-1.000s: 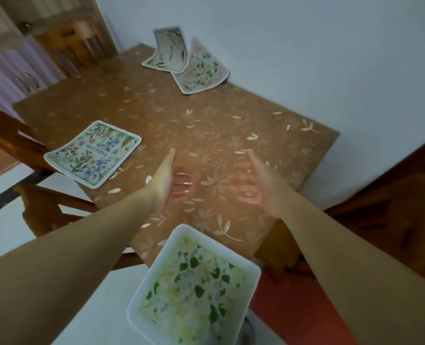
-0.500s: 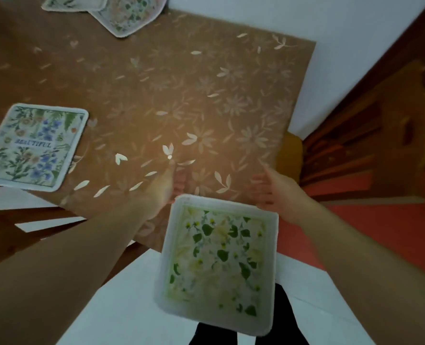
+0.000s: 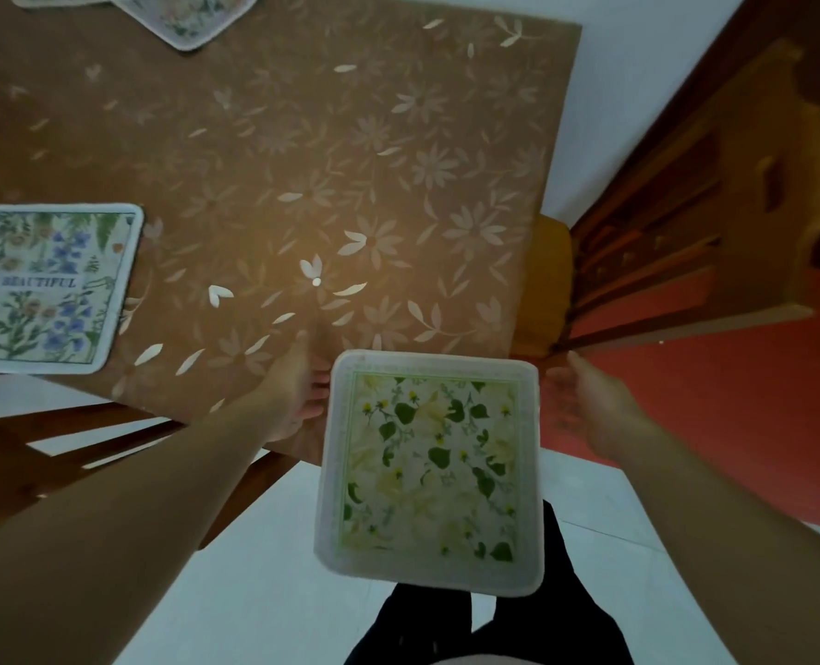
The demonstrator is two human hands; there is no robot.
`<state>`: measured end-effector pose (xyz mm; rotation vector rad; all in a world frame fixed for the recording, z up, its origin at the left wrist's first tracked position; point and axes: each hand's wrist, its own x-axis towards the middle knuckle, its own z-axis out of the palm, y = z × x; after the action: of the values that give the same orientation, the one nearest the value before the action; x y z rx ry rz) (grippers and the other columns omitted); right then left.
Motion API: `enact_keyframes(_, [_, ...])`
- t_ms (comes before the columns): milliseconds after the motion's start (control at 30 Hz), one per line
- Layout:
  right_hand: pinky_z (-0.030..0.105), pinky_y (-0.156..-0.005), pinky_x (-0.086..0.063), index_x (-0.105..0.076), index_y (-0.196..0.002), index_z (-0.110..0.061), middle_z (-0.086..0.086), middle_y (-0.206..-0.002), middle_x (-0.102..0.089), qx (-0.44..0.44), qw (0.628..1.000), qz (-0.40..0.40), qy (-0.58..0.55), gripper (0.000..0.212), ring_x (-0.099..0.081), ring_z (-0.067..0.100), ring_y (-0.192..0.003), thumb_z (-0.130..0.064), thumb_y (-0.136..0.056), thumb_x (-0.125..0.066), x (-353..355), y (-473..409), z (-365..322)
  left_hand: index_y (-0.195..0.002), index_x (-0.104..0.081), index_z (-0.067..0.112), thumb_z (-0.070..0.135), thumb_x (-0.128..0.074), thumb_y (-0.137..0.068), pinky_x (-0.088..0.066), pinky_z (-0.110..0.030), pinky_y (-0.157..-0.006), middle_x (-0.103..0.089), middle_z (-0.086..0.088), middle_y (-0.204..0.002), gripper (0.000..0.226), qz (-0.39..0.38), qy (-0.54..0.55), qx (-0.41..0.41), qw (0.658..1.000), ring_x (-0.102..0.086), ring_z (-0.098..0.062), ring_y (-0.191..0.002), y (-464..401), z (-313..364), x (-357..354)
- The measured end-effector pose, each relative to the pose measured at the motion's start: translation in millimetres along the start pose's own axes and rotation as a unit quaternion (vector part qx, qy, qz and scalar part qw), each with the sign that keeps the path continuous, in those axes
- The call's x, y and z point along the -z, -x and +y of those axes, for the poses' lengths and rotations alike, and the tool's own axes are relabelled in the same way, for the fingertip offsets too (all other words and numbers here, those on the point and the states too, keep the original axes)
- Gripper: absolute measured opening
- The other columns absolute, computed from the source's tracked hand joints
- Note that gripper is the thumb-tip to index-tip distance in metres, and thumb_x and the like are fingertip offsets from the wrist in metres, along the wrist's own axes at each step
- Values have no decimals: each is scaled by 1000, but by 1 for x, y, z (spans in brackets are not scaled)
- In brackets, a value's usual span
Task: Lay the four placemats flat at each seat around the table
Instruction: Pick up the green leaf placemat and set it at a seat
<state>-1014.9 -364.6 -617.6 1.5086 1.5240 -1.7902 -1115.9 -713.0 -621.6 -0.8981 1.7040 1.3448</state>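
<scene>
- Placemats are the job here, and the nearest one, a pale square placemat printed with yellow flowers and green leaves inside a white border (image 3: 431, 470), sits mostly past the near corner of the brown tablecloth with its pale daisy pattern (image 3: 302, 160); only its far edge overlaps the cloth, and I cannot tell what carries the rest.
- It looks thin and light to me, with rounded corners, and it keeps a flat face out past the edge, so I would judge it fairly stiff and easy to slide.
- Best hold, I reckon, is the two side borders, one in each hand.
- Left hand (image 3: 297, 391) lies loose with its fingers spread by the mat's left edge, perhaps touching it, gripping nothing.
- Right hand (image 3: 585, 395) hangs open just off the right edge, clear of it, holding nothing.
- Counting mats: four in view. One yellow; one blue-flowered mat lettered "BEAUTIFUL" (image 3: 48, 288) lying flat at the left seat; two more floral mats (image 3: 192, 19) overlapping at the far edge, cut off by the frame.
- One wooden chair (image 3: 715, 223) stands to the right, with part of another showing below the blue mat.
</scene>
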Motion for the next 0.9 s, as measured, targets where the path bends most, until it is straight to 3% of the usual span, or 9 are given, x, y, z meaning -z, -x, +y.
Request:
enact_keyframes(133, [28, -44, -55, -71, -100, -5, 7, -64, -77, -18, 1000, -24, -8, 45, -69, 25, -73, -46, -105, -52, 4, 0, 0, -138, -51, 0, 72, -20, -98, -39, -47, -107, -63, -10, -114, 87, -7, 20, -2, 1000, -55, -29, -114, -3, -4, 4])
enact_keyframes(233, [27, -42, -55, -72, -98, -7, 2, -63, -77, -10, 999, -44, 12, 39, -73, 23, -67, -41, -105, -54, 6, -2, 0, -116, -60, 3, 46, -39, -105, -47, -43, -103, -68, -13, -120, 49, 8, 9, -11, 1000, -62, -28, -111, 1, -5, 2])
enact_keyframes(333, [26, -43, -55, -75, -90, -9, 4, -72, -78, 14, 997, -72, 35, 20, -72, 12, -52, -23, -100, -65, 6, -5, -2, -102, -69, 8, 24, -57, -102, -59, -34, -78, -76, -13, -103, 20, 42, -30, -42, 998, -73, -22, -92, 6, -5, 1])
enact_keyframes(400, [26, -47, -56, -75, -94, -11, 4, -79, -79, 33, 995, -64, 72, 2, -74, 12, -59, -12, -93, -74, 6, -9, -3, -100, -67, 7, 15, -62, -100, -59, -27, -59, -76, -14, -96, 10, 52, -38, -53, 997, -73, -19, -82, 9, -5, 1])
enact_keyframes(467, [28, -53, -58, -73, -102, -12, 6, -89, -81, 44, 992, -48, 105, 13, -76, 16, -71, -8, -90, -76, 5, -13, -3, -99, -65, 8, 10, -64, -98, -57, -23, -50, -75, -14, -94, 3, 66, -32, -56, 996, -73, -19, -80, 12, -4, 1])
enact_keyframes(633, [29, -54, -58, -74, -100, -11, 9, -92, -80, 54, 990, -34, 129, 11, -74, 18, -76, -6, -90, -76, -3, -15, -9, -92, -63, 5, 2, -67, -94, -55, -27, -56, -72, -16, -90, 6, 78, -30, -70, 994, -71, -23, -80, 11, -4, 1])
enact_keyframes(767, [31, -59, -58, -73, -101, -12, 9, -96, -78, 74, 989, -39, 120, 12, -73, 20, -82, -7, -91, -75, -12, -11, -22, -99, -67, 0, 6, -68, -94, -57, -27, -62, -74, -18, -97, 8, 79, -35, -88, 992, -72, -23, -84, 7, 6, 10])
enact_keyframes(900, [24, -49, -58, -74, -99, -12, 0, -73, -80, 107, 987, -42, 108, 10, -75, 9, -61, -6, -92, -75, -28, -7, -42, -96, -68, 2, 5, -70, -93, -58, -29, -66, -74, -22, -106, 5, 93, -16, -114, 989, -72, -29, -96, 8, 26, 21])
